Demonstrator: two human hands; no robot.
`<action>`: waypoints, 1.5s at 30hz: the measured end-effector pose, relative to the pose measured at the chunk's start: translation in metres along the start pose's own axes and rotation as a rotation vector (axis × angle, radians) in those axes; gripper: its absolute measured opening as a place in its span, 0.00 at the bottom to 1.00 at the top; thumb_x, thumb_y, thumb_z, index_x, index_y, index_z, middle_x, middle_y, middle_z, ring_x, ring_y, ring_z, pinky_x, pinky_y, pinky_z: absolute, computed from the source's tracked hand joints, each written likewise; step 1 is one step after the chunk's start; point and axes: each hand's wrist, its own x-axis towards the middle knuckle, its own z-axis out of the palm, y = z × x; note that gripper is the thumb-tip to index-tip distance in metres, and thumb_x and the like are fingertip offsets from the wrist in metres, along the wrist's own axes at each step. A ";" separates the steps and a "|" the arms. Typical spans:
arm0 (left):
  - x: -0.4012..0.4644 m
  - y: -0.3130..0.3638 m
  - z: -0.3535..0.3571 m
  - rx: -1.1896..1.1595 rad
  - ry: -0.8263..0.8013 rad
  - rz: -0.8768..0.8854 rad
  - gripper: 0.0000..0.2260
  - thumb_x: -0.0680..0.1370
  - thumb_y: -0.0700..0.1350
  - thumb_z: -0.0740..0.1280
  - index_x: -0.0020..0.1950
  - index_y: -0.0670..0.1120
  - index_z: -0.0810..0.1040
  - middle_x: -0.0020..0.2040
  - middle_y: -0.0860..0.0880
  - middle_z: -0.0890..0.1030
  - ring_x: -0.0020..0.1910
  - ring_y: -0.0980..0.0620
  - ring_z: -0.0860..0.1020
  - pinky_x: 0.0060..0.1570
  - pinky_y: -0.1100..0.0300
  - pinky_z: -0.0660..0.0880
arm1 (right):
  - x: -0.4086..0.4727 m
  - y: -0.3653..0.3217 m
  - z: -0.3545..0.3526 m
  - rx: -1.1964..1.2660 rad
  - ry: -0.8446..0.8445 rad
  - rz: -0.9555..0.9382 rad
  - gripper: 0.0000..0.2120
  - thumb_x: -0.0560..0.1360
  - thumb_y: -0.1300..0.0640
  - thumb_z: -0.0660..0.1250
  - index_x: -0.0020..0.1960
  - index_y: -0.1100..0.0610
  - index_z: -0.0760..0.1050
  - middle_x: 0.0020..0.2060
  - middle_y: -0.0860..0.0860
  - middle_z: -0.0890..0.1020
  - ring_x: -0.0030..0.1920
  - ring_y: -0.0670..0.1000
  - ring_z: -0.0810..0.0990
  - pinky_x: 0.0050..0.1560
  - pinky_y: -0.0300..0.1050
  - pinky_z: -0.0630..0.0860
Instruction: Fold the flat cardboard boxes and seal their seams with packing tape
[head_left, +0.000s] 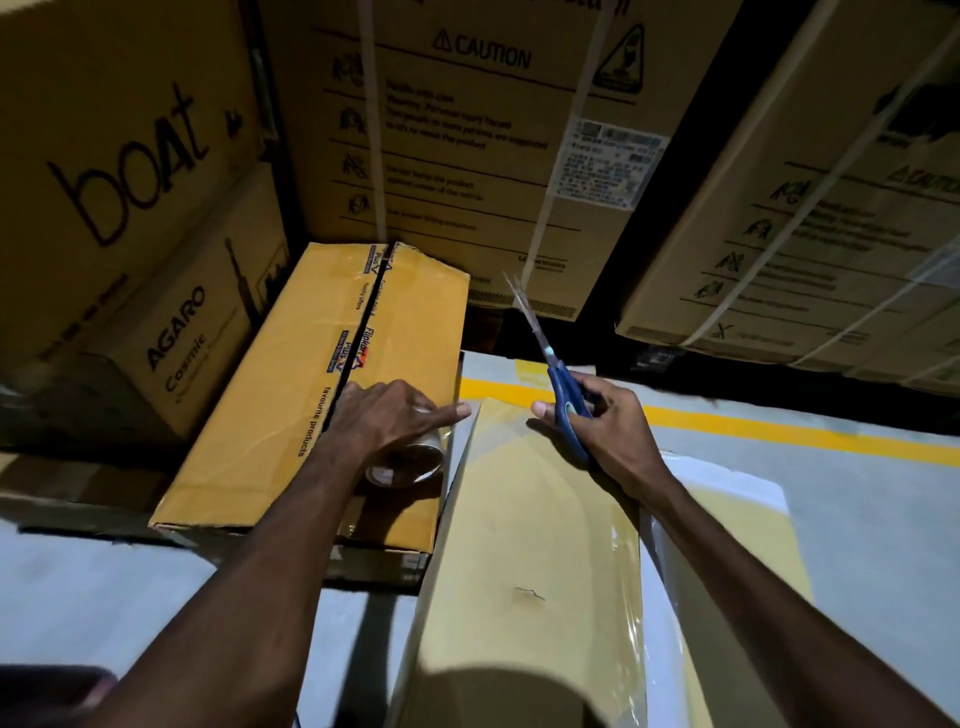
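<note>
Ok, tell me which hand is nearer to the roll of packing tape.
Left. The left hand rests on top of the roll of packing tape, gripping it on the printed box. The right hand is apart from it, over the near box, holding the blue scissors.

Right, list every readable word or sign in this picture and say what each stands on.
"boAt": big brown carton, upper left
"AGARO Cosmic": brown carton beneath it
"CAUTION" with warning triangle: strapped tall carton behind; small print and white label unreadable
"Flipkart", "favourite products": tape on flat-lying yellow-brown box
Partial "CAUTION": strapped carton, right
</note>
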 end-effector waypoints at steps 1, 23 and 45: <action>0.000 -0.005 -0.002 -0.028 -0.016 -0.008 0.41 0.65 0.80 0.48 0.63 0.59 0.81 0.63 0.50 0.82 0.60 0.48 0.78 0.68 0.44 0.62 | -0.003 -0.002 0.002 0.120 0.020 0.028 0.27 0.65 0.51 0.81 0.61 0.59 0.81 0.46 0.51 0.85 0.47 0.56 0.85 0.54 0.59 0.82; -0.009 -0.008 -0.027 -0.199 0.124 0.002 0.13 0.78 0.59 0.67 0.58 0.55 0.84 0.64 0.51 0.81 0.64 0.45 0.76 0.72 0.42 0.56 | -0.154 -0.077 0.088 0.344 -0.302 0.746 0.40 0.67 0.25 0.62 0.53 0.63 0.79 0.34 0.61 0.82 0.32 0.56 0.80 0.44 0.55 0.83; -0.024 -0.039 -0.040 -0.188 0.187 -0.096 0.12 0.80 0.56 0.66 0.58 0.53 0.82 0.66 0.50 0.79 0.64 0.46 0.75 0.69 0.45 0.60 | -0.112 -0.080 0.114 0.303 -0.138 0.593 0.23 0.71 0.41 0.75 0.43 0.63 0.79 0.29 0.60 0.80 0.24 0.52 0.74 0.25 0.41 0.73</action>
